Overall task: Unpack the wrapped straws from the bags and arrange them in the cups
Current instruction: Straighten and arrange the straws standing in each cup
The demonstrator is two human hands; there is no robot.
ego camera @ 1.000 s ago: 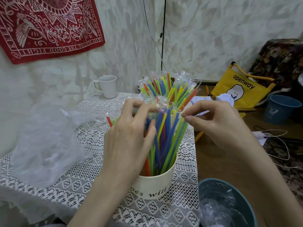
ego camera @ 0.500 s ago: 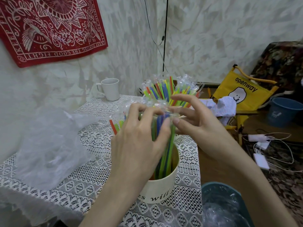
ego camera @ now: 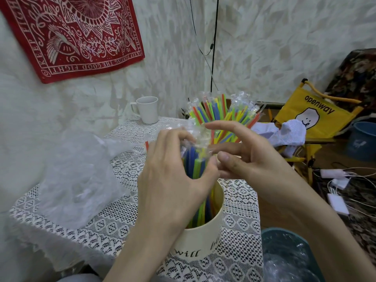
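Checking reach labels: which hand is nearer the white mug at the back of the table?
Left. The left hand grips the straws in the cream cup, below and slightly right of the white mug. The right hand lies further right.

One head-worn wide-angle view looks forward and down, close over the lace-covered table (ego camera: 122,216).

"openway" on the yellow chair (ego camera: 317,110); "will" on the cream cup (ego camera: 200,244).
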